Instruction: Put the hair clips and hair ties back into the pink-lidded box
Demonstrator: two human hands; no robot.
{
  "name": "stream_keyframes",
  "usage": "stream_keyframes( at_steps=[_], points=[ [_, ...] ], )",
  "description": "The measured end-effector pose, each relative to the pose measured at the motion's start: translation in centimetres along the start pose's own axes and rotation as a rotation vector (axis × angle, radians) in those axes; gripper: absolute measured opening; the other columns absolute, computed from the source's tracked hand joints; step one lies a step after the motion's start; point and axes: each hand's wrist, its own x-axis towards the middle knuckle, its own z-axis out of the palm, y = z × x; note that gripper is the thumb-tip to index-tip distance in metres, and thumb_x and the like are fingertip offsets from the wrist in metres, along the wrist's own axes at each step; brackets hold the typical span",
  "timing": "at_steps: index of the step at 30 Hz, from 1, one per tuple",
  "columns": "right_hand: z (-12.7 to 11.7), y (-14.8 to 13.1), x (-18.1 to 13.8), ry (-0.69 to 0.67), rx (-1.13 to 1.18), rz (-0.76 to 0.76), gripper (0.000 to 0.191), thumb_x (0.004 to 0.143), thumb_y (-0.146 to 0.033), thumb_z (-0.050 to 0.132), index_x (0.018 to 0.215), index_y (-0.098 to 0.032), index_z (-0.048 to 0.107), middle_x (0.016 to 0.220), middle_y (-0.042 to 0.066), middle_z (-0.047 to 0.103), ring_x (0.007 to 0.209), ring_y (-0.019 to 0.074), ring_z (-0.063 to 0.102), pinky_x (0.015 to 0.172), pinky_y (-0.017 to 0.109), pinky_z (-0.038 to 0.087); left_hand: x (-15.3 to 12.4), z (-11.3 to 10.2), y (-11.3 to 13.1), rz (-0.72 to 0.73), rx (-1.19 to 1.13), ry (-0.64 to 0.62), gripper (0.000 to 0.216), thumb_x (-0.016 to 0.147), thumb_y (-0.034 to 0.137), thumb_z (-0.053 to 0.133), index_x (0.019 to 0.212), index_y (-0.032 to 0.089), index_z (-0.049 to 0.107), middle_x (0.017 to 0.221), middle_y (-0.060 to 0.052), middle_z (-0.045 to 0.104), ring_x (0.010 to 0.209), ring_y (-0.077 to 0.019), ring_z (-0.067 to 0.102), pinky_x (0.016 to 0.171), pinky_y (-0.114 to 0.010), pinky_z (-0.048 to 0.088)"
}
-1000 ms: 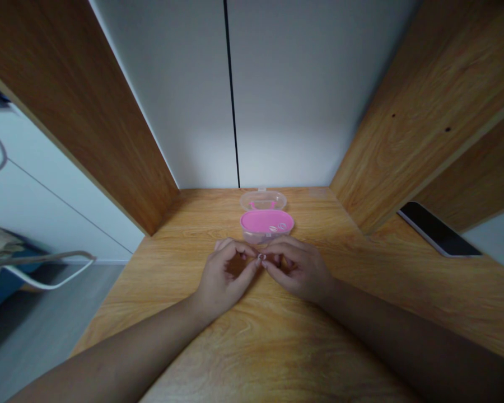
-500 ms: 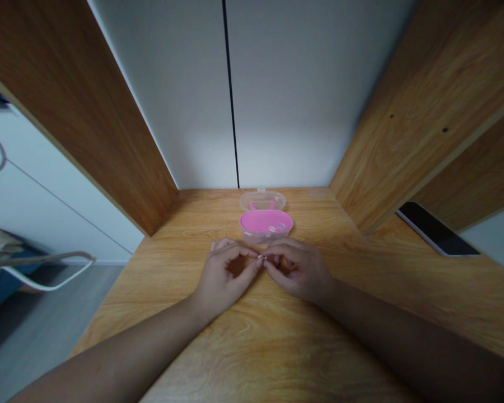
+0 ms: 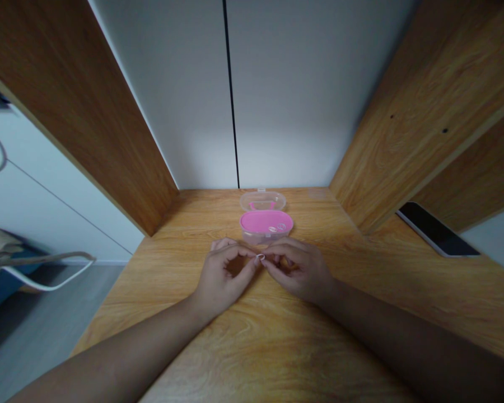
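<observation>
A small pale ring (image 3: 260, 256) is pinched between the thumb and forefinger of my left hand (image 3: 222, 274). My right hand (image 3: 300, 268) pinches the same ring from the other side, its thumb and forefinger closed. The two sets of fingertips nearly meet just above the table. Right behind them sits an oval plastic case (image 3: 266, 238) with a pink top surface (image 3: 256, 221). Two little pale loop-like pieces (image 3: 277, 228) lie on the pink. The case's clear lid (image 3: 262, 200) is flipped back behind it, showing a pink handle.
The wooden table (image 3: 243, 347) runs up to a white panel (image 3: 285, 112) with a dark seam. Wooden boards (image 3: 109, 134) rise on both sides. A dark-screened phone (image 3: 437, 228) lies at the right. Beyond the left edge, a cable (image 3: 46, 260) hangs over the floor.
The pale ring between my fingertips shows more of its loop now. Both hands have stayed nearly in place, and the case has not moved.
</observation>
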Motion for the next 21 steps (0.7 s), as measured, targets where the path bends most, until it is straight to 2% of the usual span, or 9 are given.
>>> stream_keyframes(
  at_steps=[7,11,14,17,21],
  points=[
    [-0.09,-0.01,-0.01,0.012,0.002,-0.025,0.012,0.085,-0.016,0.071,0.096,-0.021,0.068,0.077,0.001,0.070,0.064,0.0118,0.064,0.060,0.023,0.051,-0.15,-0.17,-0.04,-0.005,-0.002,-0.025,0.008,0.088,0.029,0.068,0.084,0.023,0.071,0.083,-0.002,0.071,0.082,-0.0191,0.063,0.081,-0.037,0.044],
    [-0.18,-0.12,0.13,0.021,0.004,-0.020,0.015,0.085,-0.017,0.071,0.099,-0.022,0.069,0.082,0.002,0.073,0.066,0.0121,0.065,0.062,0.023,0.052,-0.15,-0.28,0.13,0.024,0.021,-0.016,0.010,0.088,0.027,0.068,0.097,0.023,0.070,0.093,-0.003,0.073,0.088,-0.0203,0.064,0.085,-0.039,0.044],
    [-0.24,-0.21,0.23,0.024,-0.021,-0.009,0.011,0.086,-0.018,0.071,0.095,-0.021,0.070,0.082,0.002,0.074,0.066,0.0123,0.067,0.061,0.023,0.053,-0.10,-0.35,0.33,0.098,0.045,-0.024,0.015,0.087,0.024,0.069,0.102,0.024,0.069,0.098,-0.004,0.074,0.091,-0.0207,0.065,0.086,-0.039,0.043],
    [-0.23,-0.18,0.27,0.030,-0.029,-0.004,0.010,0.086,-0.018,0.071,0.095,-0.022,0.070,0.084,0.002,0.075,0.069,0.0128,0.069,0.064,0.023,0.054,-0.02,-0.35,0.38,0.146,0.064,-0.037,0.014,0.089,0.023,0.068,0.102,0.025,0.069,0.099,-0.003,0.075,0.093,-0.0206,0.065,0.087,-0.039,0.042],
    [-0.21,0.01,0.23,0.030,-0.025,-0.007,0.012,0.086,-0.018,0.070,0.097,-0.023,0.070,0.085,0.002,0.075,0.069,0.0125,0.069,0.064,0.023,0.054,0.01,-0.27,0.18,0.124,0.086,-0.041,0.009,0.091,0.025,0.067,0.100,0.025,0.069,0.098,-0.003,0.075,0.094,-0.0204,0.064,0.087,-0.039,0.041]
  ],
)
